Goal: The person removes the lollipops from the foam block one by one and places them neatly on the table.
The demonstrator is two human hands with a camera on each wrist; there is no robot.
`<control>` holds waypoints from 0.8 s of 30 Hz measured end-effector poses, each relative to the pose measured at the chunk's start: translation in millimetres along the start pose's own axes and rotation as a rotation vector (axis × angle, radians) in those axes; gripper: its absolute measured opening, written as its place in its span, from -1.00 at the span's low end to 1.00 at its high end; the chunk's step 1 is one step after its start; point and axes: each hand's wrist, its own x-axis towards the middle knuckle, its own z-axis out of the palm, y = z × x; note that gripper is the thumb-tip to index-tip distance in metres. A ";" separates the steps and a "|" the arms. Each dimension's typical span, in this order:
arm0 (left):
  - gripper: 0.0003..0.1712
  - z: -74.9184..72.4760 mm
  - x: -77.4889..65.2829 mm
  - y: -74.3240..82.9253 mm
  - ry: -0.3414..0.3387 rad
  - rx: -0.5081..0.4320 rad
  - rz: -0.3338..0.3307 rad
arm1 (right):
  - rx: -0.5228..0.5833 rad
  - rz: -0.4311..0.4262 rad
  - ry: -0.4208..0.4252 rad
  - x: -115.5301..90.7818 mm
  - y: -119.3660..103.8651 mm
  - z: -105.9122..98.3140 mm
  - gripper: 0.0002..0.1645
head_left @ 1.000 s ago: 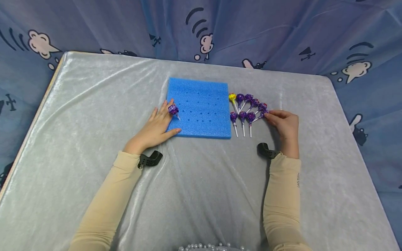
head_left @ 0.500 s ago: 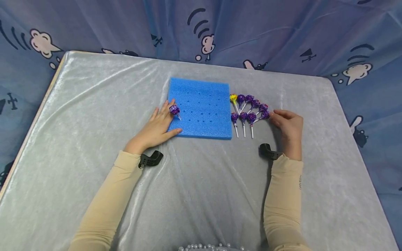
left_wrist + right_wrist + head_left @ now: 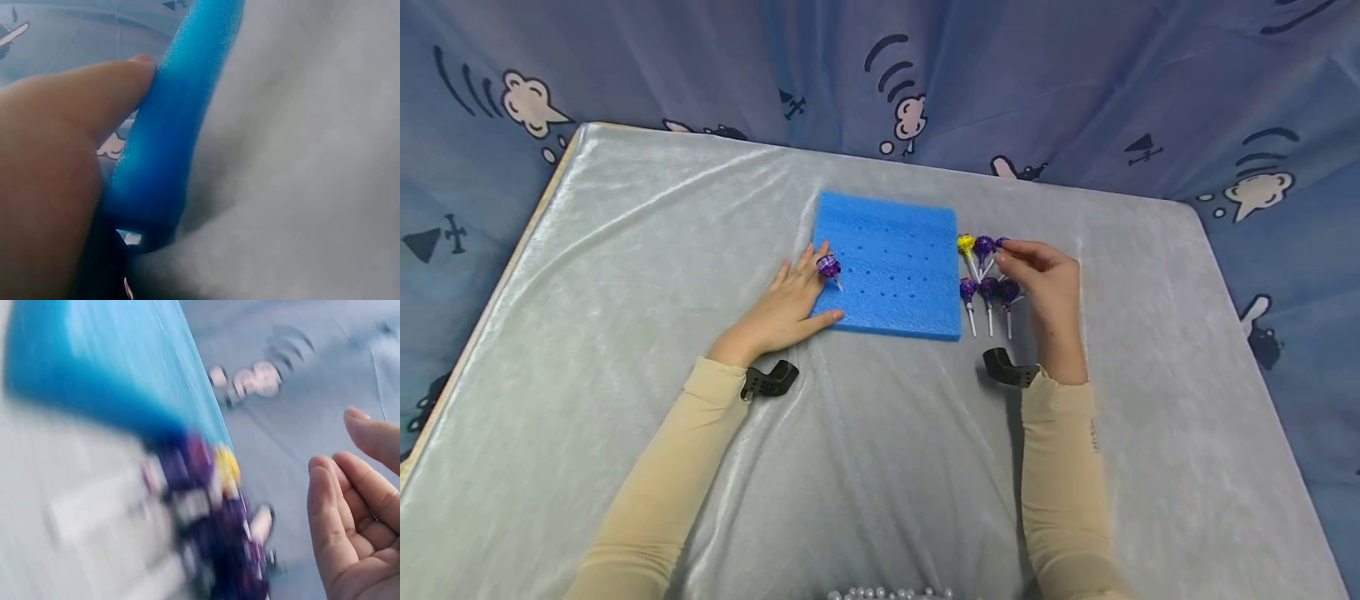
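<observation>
A blue foam board (image 3: pixel 895 267) with rows of small holes lies flat on the table. One purple lollipop (image 3: pixel 828 267) stands in it near its left edge. My left hand (image 3: pixel 784 302) rests flat against that edge with straight fingers, beside the lollipop. In the left wrist view its thumb (image 3: pixel 94 87) presses the foam's side (image 3: pixel 175 137). Right of the board lie a yellow lollipop (image 3: pixel 966 242) and several purple lollipops (image 3: pixel 989 289). My right hand (image 3: pixel 1037 277) hovers over them and hides some. In the blurred right wrist view its fingers (image 3: pixel 337 506) are loosely curved and the palm is empty.
A wrinkled grey velvety cloth (image 3: pixel 625 275) covers the table. A blue curtain with cartoon prints (image 3: pixel 1075 92) hangs behind and around it. Black wrist mounts (image 3: pixel 767 379) (image 3: pixel 1003 368) sit at both cuffs. A string of pearls (image 3: pixel 887 593) shows at the bottom edge.
My right hand has moved left and a little farther away, from the right end of the lollipop cluster to above it. The left hand has stayed on the foam.
</observation>
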 end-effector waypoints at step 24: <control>-0.08 0.6 0.4 1.3 0.000 -0.016 -0.012 | -0.238 -0.096 -0.507 -29.1 -0.7 132.5 -0.67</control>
